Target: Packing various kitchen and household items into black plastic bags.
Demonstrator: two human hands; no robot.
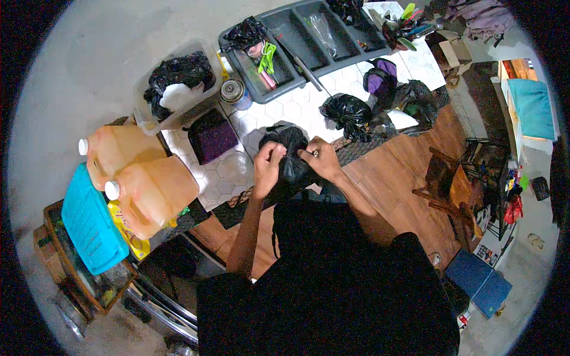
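Note:
A black plastic bag [290, 141] lies at the near edge of a white table with a hexagon pattern [254, 121]. My left hand [267, 168] pinches its gathered top from the left. From the right, my right hand [324, 159] grips the same bag, thumb and fingers bent together. Creases in the plastic run to the point between both hands. What the bag holds is hidden. A second black plastic bag [346, 111], bunched up, rests to the right. On the left lies a black and purple pouch [214, 137].
Along the back sits a grey compartment tray [294, 42] with a knife [307, 73] over its front rim. A can [236, 93] and a clear plastic bin [178, 118] stand left. Two orange-filled jugs [153, 193] are farther left. A wooden chair [449, 191] stands right.

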